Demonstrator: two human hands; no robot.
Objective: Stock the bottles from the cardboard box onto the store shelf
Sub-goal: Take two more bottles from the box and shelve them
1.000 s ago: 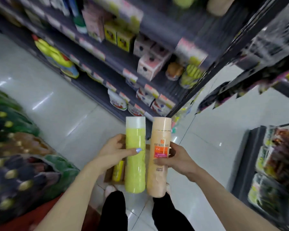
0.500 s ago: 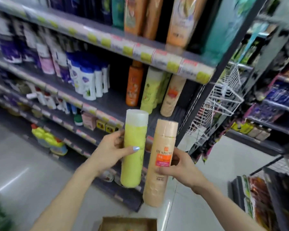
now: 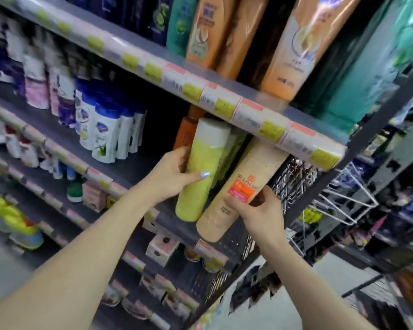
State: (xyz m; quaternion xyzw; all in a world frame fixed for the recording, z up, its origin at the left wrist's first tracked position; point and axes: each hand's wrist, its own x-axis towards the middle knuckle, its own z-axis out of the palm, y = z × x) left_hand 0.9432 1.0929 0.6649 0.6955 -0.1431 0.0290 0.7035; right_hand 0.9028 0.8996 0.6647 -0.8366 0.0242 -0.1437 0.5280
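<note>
A tall yellow-green plastic bottle with a white cap (image 3: 200,172) and a tall peach-coloured plastic bottle with an orange label (image 3: 239,189) were both at the mouth of the grey middle shelf (image 3: 134,167), their caps tucked under the price-tag strip of the shelf above (image 3: 248,113). They leaned cap-first toward the shelf, probably to clear that strip on the way in. The left hand (image 3: 174,175) was wrapped round the green bottle's middle, thumb across the front, the bottle's base hanging below the grip. The right hand (image 3: 258,210) clasped the peach bottle on its lower half, fingers closed around it just under the label, so most of the bottle stood above the grip. The two bottles touched side by side. Behind them stood an orange bottle (image 3: 186,132) and what looked like matching green stock, suggesting this was their slot. Neither base appeared to rest on the shelf yet.
</note>
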